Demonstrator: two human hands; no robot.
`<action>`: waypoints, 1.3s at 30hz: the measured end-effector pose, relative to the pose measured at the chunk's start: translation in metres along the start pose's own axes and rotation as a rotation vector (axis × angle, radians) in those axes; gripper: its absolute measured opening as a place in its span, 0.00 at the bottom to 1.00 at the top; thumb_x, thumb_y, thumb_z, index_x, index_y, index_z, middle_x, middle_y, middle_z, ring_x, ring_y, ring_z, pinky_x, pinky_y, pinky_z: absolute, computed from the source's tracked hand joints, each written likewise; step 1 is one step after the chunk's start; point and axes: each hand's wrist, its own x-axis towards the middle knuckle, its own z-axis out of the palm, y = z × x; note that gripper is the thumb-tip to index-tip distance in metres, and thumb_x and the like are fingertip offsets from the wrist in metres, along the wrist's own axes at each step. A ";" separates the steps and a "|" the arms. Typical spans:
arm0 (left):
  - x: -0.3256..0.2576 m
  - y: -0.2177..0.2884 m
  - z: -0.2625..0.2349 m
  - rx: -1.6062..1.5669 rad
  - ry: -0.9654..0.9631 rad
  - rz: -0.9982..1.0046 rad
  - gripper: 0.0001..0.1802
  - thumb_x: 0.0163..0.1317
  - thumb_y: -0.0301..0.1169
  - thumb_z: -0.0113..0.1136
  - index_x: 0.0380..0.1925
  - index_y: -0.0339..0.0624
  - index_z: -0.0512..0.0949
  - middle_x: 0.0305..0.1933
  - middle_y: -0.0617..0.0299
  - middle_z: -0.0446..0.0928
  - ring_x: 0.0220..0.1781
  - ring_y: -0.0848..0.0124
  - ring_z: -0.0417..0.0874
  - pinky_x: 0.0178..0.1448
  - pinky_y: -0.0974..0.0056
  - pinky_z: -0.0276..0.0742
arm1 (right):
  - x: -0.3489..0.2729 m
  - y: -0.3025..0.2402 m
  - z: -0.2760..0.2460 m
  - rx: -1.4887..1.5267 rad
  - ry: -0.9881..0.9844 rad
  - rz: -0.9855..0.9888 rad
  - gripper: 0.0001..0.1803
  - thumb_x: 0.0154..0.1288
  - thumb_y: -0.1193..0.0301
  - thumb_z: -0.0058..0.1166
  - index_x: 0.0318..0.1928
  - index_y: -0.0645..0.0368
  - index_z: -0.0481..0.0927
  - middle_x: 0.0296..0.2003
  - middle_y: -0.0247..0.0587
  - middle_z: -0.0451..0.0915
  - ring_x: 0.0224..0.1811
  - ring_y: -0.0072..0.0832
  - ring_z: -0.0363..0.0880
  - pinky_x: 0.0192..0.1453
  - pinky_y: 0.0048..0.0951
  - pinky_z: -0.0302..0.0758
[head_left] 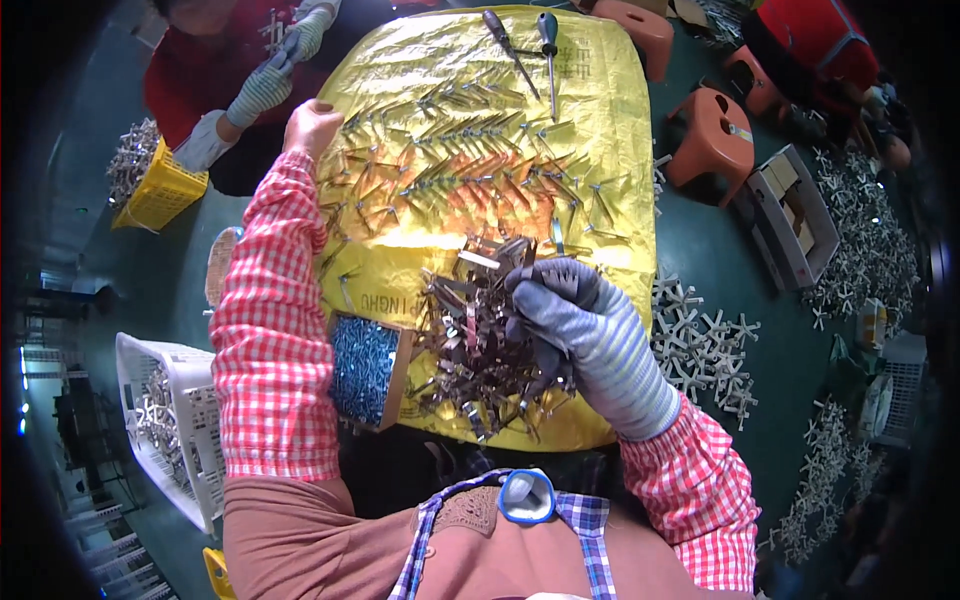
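Note:
My right hand (575,315), in a grey striped glove, is closed over a heap of flat dark metal strips (475,345). Between its thumb and fingers a thin metal strip (529,254) stands up. My left hand (313,128), bare, is at the far left edge of the yellow sheet (400,80). Its fingers are curled closed, and I cannot make out what is in them. Rows of small V-shaped metal pieces (465,180) lie across the sheet. Left of the heap is a cardboard box (402,365) full of small bluish screws (362,370).
Two screwdrivers (548,35) lie at the sheet's far end. A person in red with gloved hands (262,88) works at the far left. White basket (165,400) and yellow basket (165,185) stand left. Orange stools (712,140) and piles of cross-shaped metal parts (705,350) are right.

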 end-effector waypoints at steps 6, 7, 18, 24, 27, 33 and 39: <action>-0.153 0.132 -0.056 -0.553 -0.360 0.066 0.14 0.61 0.35 0.66 0.43 0.39 0.83 0.35 0.67 0.81 0.34 0.80 0.77 0.39 0.73 0.73 | -0.007 0.005 -0.007 -0.100 -0.030 -0.093 0.10 0.65 0.70 0.62 0.45 0.61 0.81 0.33 0.29 0.82 0.29 0.11 0.75 0.33 0.14 0.72; -0.179 0.134 -0.066 -0.568 -0.413 0.067 0.13 0.61 0.34 0.66 0.43 0.39 0.83 0.35 0.66 0.81 0.35 0.79 0.77 0.40 0.73 0.74 | -0.010 0.006 -0.003 -0.139 -0.023 -0.115 0.10 0.66 0.70 0.61 0.45 0.61 0.81 0.32 0.28 0.81 0.28 0.10 0.73 0.31 0.13 0.70; -0.358 0.110 -0.099 0.048 -0.225 0.136 0.06 0.56 0.28 0.67 0.34 0.41 0.84 0.33 0.59 0.80 0.32 0.68 0.83 0.38 0.66 0.78 | -0.009 0.023 0.014 -0.216 -0.153 -0.083 0.10 0.65 0.69 0.62 0.43 0.60 0.83 0.29 0.26 0.81 0.25 0.09 0.74 0.28 0.13 0.71; -0.359 0.118 -0.069 0.202 -0.096 0.230 0.06 0.56 0.31 0.64 0.35 0.50 0.82 0.35 0.62 0.79 0.34 0.62 0.83 0.38 0.62 0.79 | -0.009 0.025 0.017 -0.272 -0.124 -0.061 0.09 0.64 0.68 0.63 0.40 0.59 0.84 0.27 0.25 0.81 0.23 0.08 0.73 0.26 0.12 0.69; -0.356 0.116 -0.063 0.221 -0.108 0.287 0.10 0.55 0.29 0.63 0.38 0.51 0.81 0.37 0.62 0.79 0.37 0.61 0.83 0.39 0.62 0.79 | -0.006 0.029 0.015 -0.281 -0.129 -0.050 0.10 0.63 0.67 0.65 0.40 0.58 0.85 0.27 0.26 0.81 0.23 0.08 0.73 0.25 0.13 0.68; -0.352 0.121 -0.057 0.277 -0.115 0.306 0.10 0.56 0.28 0.61 0.39 0.50 0.81 0.37 0.62 0.80 0.37 0.61 0.83 0.40 0.61 0.79 | -0.005 0.027 0.013 -0.293 -0.103 -0.035 0.09 0.63 0.66 0.64 0.40 0.58 0.84 0.27 0.24 0.80 0.21 0.08 0.71 0.23 0.12 0.65; -0.352 0.117 -0.060 0.360 -0.078 0.355 0.08 0.57 0.28 0.58 0.37 0.50 0.80 0.36 0.60 0.79 0.37 0.60 0.83 0.38 0.59 0.80 | -0.004 0.031 0.015 -0.314 -0.135 -0.059 0.10 0.64 0.66 0.63 0.40 0.58 0.83 0.23 0.23 0.78 0.18 0.08 0.69 0.19 0.14 0.60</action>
